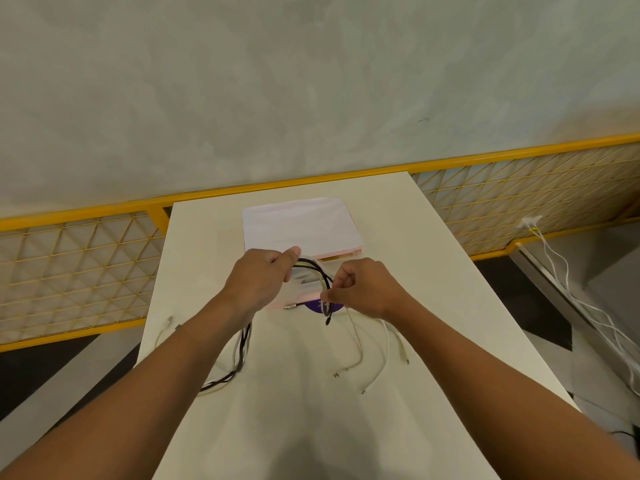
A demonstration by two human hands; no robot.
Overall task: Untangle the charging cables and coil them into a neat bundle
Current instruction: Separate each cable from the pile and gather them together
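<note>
- Stage, as judged: untangling under way, coiling not yet begun; no finished loop or bundle anywhere on the table (433, 271).
- Left hand (261, 277): raised over the middle of the table; thumb pressed against curled fingers, clamping the charging cables (313, 266) where several strands run together.
- Right hand (363, 285): just beside the left, toward the right edge; fingertips pinching the same strands at the other end of a short arch.
- Charging cables: lifted off the table between the two hands, black and white strands crossing there; tails dropping from both hands onto the near half.
- Below the left hand: dark loop (239, 365) with pale strands alongside, lying toward the near left corner, apparently tangled.
- Below the right hand: black plug (327, 320) dangling free; three white tails (361, 356) fanned toward the near right, apart from one another.
- Counts: two hands, both engaged; about six plug ends in view, namely one black, one silver-tipped plug (290, 306), three on the fanned tails, and one lone white end (169, 320) by the left edge. Number of whole cables: cannot tell, strands merging inside the grips.
- Left to do, as judged: separating the dark loop from the pale strands, then winding everything together.
- Elsewhere: one white-topped box (301, 226) at the far edge; one purple disc (317, 306) partly hidden beneath the hands; a wall socket (529, 222) with white leads, off the table to the right.
</note>
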